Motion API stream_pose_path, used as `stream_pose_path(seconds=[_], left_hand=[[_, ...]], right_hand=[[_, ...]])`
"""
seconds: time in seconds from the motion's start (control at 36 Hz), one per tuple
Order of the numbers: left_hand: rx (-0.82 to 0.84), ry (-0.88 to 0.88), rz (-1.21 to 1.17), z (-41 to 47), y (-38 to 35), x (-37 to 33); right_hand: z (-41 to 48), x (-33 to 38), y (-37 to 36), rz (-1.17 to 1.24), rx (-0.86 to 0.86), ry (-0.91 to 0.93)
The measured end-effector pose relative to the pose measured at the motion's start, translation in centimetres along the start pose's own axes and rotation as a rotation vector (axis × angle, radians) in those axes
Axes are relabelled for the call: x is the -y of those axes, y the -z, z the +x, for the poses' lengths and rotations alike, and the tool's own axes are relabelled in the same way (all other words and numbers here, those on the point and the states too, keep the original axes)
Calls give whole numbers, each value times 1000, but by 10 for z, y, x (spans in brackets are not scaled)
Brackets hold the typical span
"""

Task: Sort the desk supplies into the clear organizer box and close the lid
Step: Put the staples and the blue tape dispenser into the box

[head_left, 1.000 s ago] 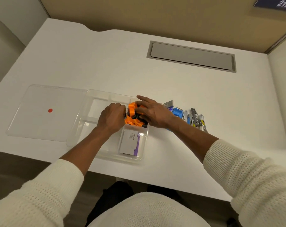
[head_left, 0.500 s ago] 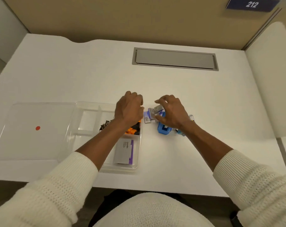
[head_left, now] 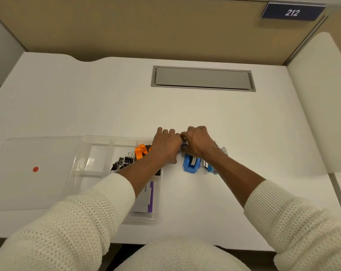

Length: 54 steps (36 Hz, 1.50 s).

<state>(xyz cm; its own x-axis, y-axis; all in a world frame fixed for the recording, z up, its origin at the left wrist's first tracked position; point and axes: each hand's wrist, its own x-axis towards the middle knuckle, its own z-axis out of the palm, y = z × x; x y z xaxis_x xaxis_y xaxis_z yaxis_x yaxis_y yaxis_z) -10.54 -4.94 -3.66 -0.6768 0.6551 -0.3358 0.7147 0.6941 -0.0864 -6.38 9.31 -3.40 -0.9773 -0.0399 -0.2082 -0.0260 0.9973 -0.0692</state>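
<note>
far desk (head_left: pixel 111 106) open | blue stapler (head_left: pixel 191 165), pens (head_left: pixel 223 151) block rt side

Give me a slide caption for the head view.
Both hands gather small supplies beside the open organizer box.

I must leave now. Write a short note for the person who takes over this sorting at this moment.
Left hand and right hand meet over small items on the desk, right of the organizer box; what they grip is hidden.
In the box: orange item, binder clips, purple-edged card box.
Still on the desk: blue item, pens beside it.
Lid lies open, left.
Left to do: put in the remaining supplies, close the lid.
</note>
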Motion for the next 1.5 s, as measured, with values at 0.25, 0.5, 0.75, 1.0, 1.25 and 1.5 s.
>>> stream_pose_path(seconds=[0.25, 0.5, 0.75, 1.0, 1.25, 1.5], left_hand=[[3, -5, -18, 1, 5, -3], [-85, 83, -262, 0, 21, -8], [-278, 187, -432, -34, 44, 20], [-367, 384, -536, -115, 48, 93], [-319, 393, -523, -172, 15, 184], [-200, 210, -492, -178, -13, 228]], right_hand=[[6, -26, 15, 190, -66, -62], [-1, -39, 27, 435, -271, -219], [-5, -20, 38, 621, -374, -203], [-2, 50, 40, 602, -297, 22], [13, 150, 47, 541, -224, 194], [37, 238, 45, 482, -186, 179]])
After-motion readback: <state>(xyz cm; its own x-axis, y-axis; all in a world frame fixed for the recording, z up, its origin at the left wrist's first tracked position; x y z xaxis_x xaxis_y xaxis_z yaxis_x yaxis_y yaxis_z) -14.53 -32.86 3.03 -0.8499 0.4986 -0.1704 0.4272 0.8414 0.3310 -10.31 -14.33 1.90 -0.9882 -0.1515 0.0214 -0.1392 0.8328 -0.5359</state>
